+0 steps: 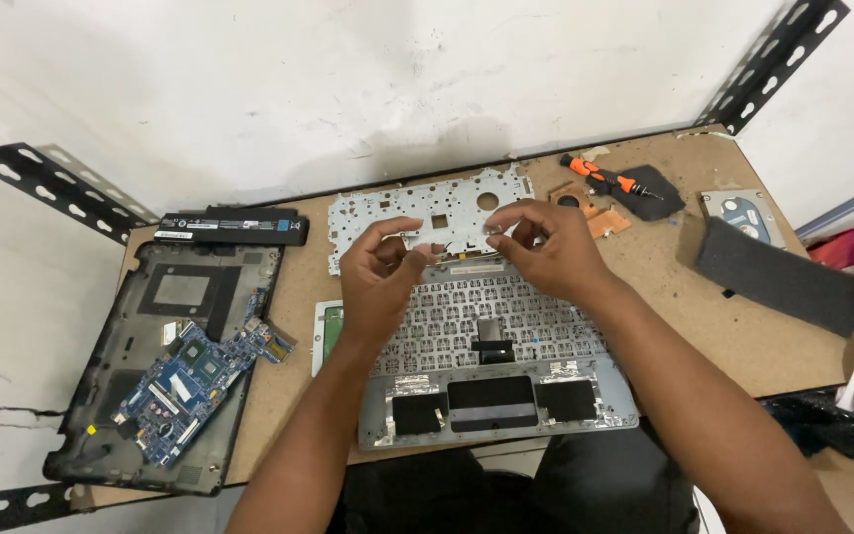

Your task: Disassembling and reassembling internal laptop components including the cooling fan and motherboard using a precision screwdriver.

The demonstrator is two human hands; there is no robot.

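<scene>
While both hands pinch one small metal strip [452,240] | left hand [380,277], right hand [544,247] apart | one palmrest [506,391] | one keyboard plate [417,213] | one motherboard [190,381] | one screwdriver [607,178]

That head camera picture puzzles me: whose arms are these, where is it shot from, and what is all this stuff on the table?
No machine here: these are a person's own two bare arms, filmed by a camera worn on their head, looking down. The left hand and right hand together pinch a small thin metal strip above an upturned laptop keyboard deck. Behind it lies a perforated metal plate. At the left sit a black laptop base shell bearing a blue circuit board, and a long black battery. At the right are an orange-and-black screwdriver, a hard drive and a grey foam block, all on a brown table.
</scene>
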